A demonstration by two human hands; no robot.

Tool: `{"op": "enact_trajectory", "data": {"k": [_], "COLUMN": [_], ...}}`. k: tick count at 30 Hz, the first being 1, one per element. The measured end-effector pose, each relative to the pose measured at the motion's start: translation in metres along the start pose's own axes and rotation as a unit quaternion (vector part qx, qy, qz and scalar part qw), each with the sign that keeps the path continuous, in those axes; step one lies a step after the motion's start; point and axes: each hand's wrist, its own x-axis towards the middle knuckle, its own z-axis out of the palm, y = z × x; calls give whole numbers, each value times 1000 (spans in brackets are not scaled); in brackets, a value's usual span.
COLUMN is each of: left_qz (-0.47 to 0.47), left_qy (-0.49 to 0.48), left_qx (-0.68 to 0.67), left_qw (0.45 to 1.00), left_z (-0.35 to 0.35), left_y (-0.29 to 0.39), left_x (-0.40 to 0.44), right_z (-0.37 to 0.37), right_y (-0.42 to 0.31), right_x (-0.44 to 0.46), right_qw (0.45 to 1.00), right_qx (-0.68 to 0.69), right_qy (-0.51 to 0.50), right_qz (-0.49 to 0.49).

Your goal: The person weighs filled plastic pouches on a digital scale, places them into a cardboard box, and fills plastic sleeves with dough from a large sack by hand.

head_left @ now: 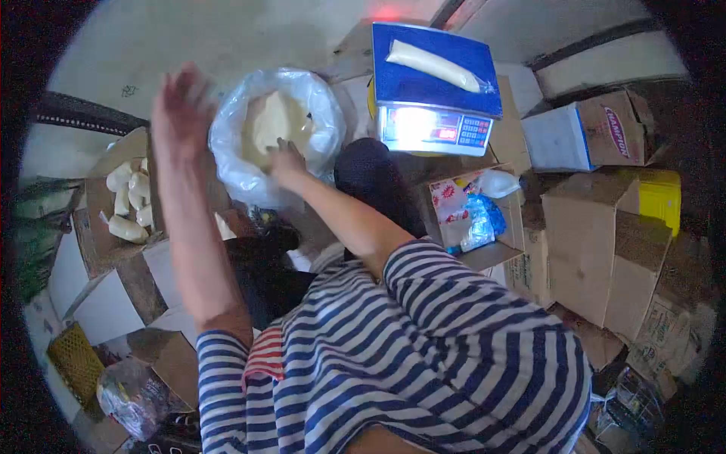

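A large clear plastic bag (228, 144) stands with its mouth folded wide, holding a heap of pale yellowish powder (274, 121). My right hand (287, 163) reaches over the bag's near rim, its fingers apart at the powder's near side. No tool shows in it. To the left of the bag, my left hand (180, 106) is raised and blurred by motion; its fingers look loosely apart, with nothing visible in them. On the blue digital scale (386, 83) lies a long filled plastic packet (435, 66), slanting down to the right. The scale's display glows, its figures washed out.
Several filled packets (128, 227) lie in a cardboard box (98, 193) on the left. Right of my knee, an open box (495, 257) holds plastic bags (482, 219). Cardboard boxes (582, 242) and a yellow container (662, 198) stand farther right.
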Motion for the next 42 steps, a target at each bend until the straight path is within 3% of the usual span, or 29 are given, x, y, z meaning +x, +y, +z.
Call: {"op": "enact_trajectory", "data": {"k": [1,2,3,5,7,8,9,10,11,12,13,14,15,16,17,18,19,21,24,28,30,33,37,39,42], "left_qz": [84,85,96,104,88,66,-33,-3,30,17,85,155,145,199,250,221,211,279,246,246,249,235,222,223,230], "left_qy": [14,19,26,36,-77,-123,-71,-75,-78,-68,-7,55,62,136,209,222,230,187,220,221,215,218,221,221,220], "left_qx": [116,113,180,250,513,630,866,874,881,882,854,816,817,759,692,681,681,665,630,612,614,594,598,599,604], "left_qw": [990,990,979,962,851,764,493,480,466,466,514,554,555,605,644,662,662,667,703,718,718,738,737,737,730], "left_z": [11,9,7,-17,-76,-105,-98,-120,-141,-149,-148,-149,-155,-160,-167,-173,-174,-168,-177,-185,-189,-190,-189,-189,-194], "left_y": [14,8,-4,-51,-137,-151,-132,-128,-123,-113,-99,-93,-96,-100,-107,-116,-115,-101,-92,-87,-85,-82,-82,-82,-84], "left_x": [-11,-9,-2,2,-8,-18,-33,-37,-36,-41,-44,-43,-42,-40,-37,-37,-33,-26,-16,-12,-12,-15,-18,-18,-16], "right_z": [19,39,26,-30,-65,-56,-72,-99,-114,-117,-115,-110,-101,-92,-75,-56,-40,-11,10,30,34,37,50,73,75], "right_y": [18,25,10,-50,-80,-31,-26,-30,-42,-35,-26,-19,-11,-4,17,40,57,79,90,110,107,112,111,103,100], "right_x": [2,10,10,-10,-6,8,17,11,7,19,37,49,61,74,91,106,117,132,135,139,141,143,151,145,142], "right_qw": [997,886,888,629,573,714,661,690,794,852,898,898,971,972,954,924,922,849,813,781,798,838,873,896,895], "right_qx": [34,437,434,732,801,699,749,724,605,517,423,424,172,-93,-179,-262,-263,-454,-532,-569,-548,-476,-406,-356,-362], "right_qy": [-12,15,13,-13,4,-29,-52,-11,51,62,75,64,52,36,-6,-48,-60,-148,-161,-103,-211,-160,-174,-220,-169], "right_qz": [62,154,150,262,174,10,24,10,0,-48,-97,-96,-156,-211,-242,-272,-276,-226,-174,-236,-135,-213,-205,-146,-197]}}
